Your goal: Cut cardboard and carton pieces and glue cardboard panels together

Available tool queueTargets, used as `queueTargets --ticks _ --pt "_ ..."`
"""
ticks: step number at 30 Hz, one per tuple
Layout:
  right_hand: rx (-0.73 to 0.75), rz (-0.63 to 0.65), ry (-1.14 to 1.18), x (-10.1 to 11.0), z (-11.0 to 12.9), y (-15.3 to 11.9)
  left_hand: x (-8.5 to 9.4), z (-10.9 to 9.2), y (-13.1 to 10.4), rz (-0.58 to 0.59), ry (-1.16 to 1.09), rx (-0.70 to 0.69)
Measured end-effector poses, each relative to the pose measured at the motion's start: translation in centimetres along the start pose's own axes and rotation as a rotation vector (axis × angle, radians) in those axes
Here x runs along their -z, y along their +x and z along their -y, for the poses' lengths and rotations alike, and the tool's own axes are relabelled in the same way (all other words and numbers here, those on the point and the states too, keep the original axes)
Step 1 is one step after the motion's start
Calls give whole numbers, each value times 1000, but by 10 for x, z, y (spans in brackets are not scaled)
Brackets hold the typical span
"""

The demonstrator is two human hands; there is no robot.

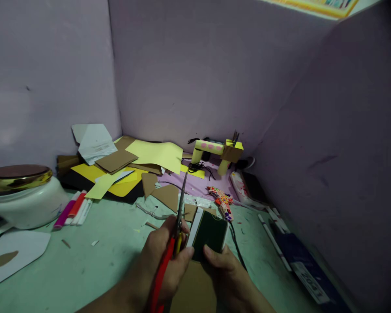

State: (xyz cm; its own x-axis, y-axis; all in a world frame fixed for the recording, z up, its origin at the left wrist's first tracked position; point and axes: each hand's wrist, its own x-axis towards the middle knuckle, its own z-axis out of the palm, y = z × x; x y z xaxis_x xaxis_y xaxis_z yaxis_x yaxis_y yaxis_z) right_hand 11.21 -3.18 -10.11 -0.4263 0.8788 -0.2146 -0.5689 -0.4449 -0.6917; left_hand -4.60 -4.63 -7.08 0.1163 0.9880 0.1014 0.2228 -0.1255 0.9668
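Observation:
My left hand (154, 245) is closed around red-handled scissors (163, 267), their long blades pointing up and away from me. The same hand's thumb also rests at the white strip (194, 228) along the left side of a flat dark green rectangle (211, 234). That piece, perhaps a card or small cover, is gripped at its lower right by my right hand (230, 267), thumb on top. Beneath it a brown cardboard sheet (195, 287) extends toward me; how the right fingers hold it underneath is hidden. Just beyond lie cut cardboard scraps (166, 196).
A white pot with a gold rim (26, 204) and several markers (74, 211) stand left. Yellow paper (156, 154) and cardboard are piled behind. A yellow giraffe-like paper figure (211, 148) is at the back. Pens (273, 241) and a dark blue case (306, 265) lie right.

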Motion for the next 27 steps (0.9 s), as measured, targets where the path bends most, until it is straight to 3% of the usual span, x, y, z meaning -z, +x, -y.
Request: queueTargets --ticks 8,13,15,18,20,21,23,25,27 --pt "33 6 66 5 16 0 14 -6 2 70 91 -76" --pt "129 11 -102 14 14 2 12 -6 1 66 137 -107" --pt "342 -72 -300 18 15 1 12 -4 2 -20 114 -147" --pt "836 -214 -641 20 23 -3 18 -5 4 -226 87 -177" --pt "1196 -156 -826 19 29 -6 24 -9 5 -311 12 -152" --pt "1347 -94 -928 19 32 -8 26 -12 5 -301 -70 -121" --pt "1522 20 -1196 20 36 -12 26 -17 4 -163 -295 -23" --pt "1552 80 -1481 22 37 -16 21 -19 1 15 -476 74" --pt "1534 132 -1694 25 35 -18 13 -17 -3 73 -484 101"
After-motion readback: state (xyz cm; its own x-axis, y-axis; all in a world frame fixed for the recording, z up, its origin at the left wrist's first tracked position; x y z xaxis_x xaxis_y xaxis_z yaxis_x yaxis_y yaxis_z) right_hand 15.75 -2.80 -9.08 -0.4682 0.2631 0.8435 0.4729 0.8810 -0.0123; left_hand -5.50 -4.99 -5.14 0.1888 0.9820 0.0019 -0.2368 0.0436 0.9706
